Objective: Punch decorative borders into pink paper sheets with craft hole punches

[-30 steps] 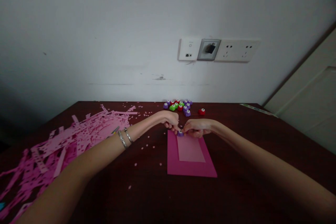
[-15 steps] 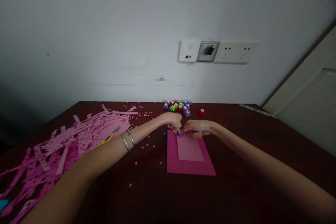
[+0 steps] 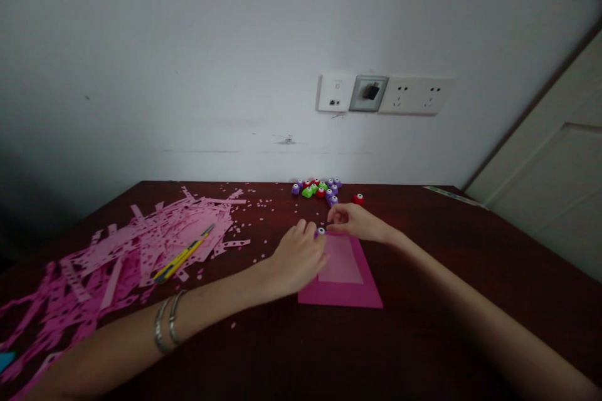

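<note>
A small purple craft punch (image 3: 320,232) sits at the far edge of the pink paper, between my two hands. My left hand (image 3: 298,258) is over the left side of the paper, its fingers apart and reaching beside the punch; I see nothing in it. Just right of the punch is my right hand (image 3: 356,221), loosely curled, with a gap between thumb and fingers and nothing visible inside. A light pink sheet (image 3: 343,266) lies on a larger dark pink sheet (image 3: 341,296). My left hand covers part of both sheets.
Several purple, green and red punches (image 3: 320,192) cluster by the wall, with a red one (image 3: 358,198) apart. A heap of cut pink strips (image 3: 126,247) covers the table's left, a yellow utility knife (image 3: 184,255) on it. A ruler-like strip (image 3: 455,195) lies back right.
My left hand has come away from the punch, back toward me and lower, its fingers opening. My right hand has loosened and shifted slightly away. More of the knife shows.
</note>
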`<state>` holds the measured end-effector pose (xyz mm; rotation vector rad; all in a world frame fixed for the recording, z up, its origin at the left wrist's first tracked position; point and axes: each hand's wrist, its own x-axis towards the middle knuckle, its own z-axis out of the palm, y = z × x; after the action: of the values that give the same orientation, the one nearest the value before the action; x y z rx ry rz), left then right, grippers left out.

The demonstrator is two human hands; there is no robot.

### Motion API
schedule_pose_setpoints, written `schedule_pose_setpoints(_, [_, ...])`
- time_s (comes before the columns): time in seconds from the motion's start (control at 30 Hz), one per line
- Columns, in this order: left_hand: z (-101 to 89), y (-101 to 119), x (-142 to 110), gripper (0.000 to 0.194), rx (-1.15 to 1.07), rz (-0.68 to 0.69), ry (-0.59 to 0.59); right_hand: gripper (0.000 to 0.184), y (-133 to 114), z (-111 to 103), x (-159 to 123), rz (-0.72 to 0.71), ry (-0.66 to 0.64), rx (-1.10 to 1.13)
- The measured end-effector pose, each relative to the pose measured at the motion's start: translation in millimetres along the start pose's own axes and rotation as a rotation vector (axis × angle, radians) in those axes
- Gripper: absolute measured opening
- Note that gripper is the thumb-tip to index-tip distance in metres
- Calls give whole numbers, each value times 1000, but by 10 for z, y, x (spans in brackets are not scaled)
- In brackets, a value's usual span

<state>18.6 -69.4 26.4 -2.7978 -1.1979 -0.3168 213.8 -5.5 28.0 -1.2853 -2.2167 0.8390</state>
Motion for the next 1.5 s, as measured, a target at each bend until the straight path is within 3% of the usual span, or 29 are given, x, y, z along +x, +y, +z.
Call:
schedule_pose_setpoints(0.1, [155,184,-243,59,45,34,-48,25,71,102,-22,-114,49,-73])
schedule_pose_setpoints(0.23, [280,215,-365,73,-28,23,-184,30,137,215,-17,-213,48,-160])
schedule_pose_setpoints(0.37, [264,180,-362,77,-93,3,-255,20,169,243,0,-237,14,-171])
schedule_pose_setpoints(0.63, [202,162,-385,78,-140,-9,-293,18,226,207,9,-248,49,-158])
schedule_pose_setpoints(0.87, [198,133,-409,76,-138,3,-290,24,299,-26,-130,-135,97,-182])
schedule_pose_setpoints(1.13, [162,102,-406,71,-136,59,-286,31,604,-398,-711,74,135,-205])
schedule_pose_setpoints(1.3, [124,57,-403,63,-168,174,-266,34,810,-509,-974,130,148,-247])
schedule_pose_setpoints(1.5, [109,41,-390,55,-146,191,-254,39,957,-587,-1091,167,151,-291])
